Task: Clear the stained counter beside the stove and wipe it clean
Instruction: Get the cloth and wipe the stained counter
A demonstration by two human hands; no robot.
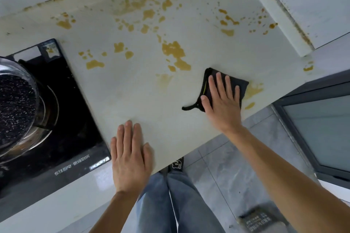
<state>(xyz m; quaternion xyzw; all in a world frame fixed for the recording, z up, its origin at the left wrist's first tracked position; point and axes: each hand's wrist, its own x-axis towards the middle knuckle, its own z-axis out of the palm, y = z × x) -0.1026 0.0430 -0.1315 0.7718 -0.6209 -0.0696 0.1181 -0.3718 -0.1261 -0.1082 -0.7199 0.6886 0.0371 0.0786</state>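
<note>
Right hand (222, 100) spread flat on black cloth (227, 81); left hand (130, 155) flat on bench (142, 91). Cloth looks soft, light: press with palm, don't pinch.

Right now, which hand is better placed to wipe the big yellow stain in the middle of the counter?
Right. The right hand already presses flat on the black cloth, just below that stain. The left hand lies bare on the counter near the stove.
</note>
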